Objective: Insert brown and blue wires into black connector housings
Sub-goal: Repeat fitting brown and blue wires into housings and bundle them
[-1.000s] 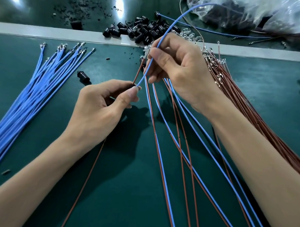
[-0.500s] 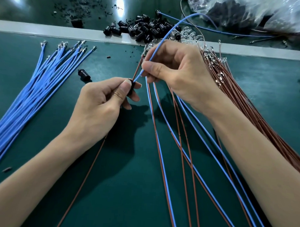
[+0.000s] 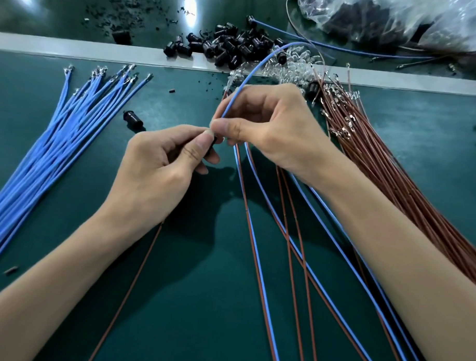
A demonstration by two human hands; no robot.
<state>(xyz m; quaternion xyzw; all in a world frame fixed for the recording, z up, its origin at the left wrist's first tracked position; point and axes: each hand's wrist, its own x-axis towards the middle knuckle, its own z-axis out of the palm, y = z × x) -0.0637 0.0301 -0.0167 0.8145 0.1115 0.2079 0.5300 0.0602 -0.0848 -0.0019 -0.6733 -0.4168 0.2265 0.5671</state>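
Observation:
My left hand (image 3: 162,161) pinches a small black connector housing (image 3: 210,147) between thumb and fingers; most of it is hidden. A brown wire (image 3: 130,287) trails from under that hand toward me. My right hand (image 3: 268,124) pinches a blue wire (image 3: 251,72) right at the housing, thumb tip against my left thumb. The blue wire arcs up and away over the hand. Whether its end sits inside the housing cannot be seen.
A fan of loose blue wires (image 3: 52,146) lies at the left, a bundle of brown wires (image 3: 388,169) at the right. Black housings (image 3: 225,47) are heaped at the back by a plastic bag (image 3: 399,21). One housing (image 3: 133,120) lies alone. Paired blue and brown wires (image 3: 258,262) run toward me.
My right hand has slid down the blue wire to the housing, closing the gap to my left hand. Both hands now meet at the housing.

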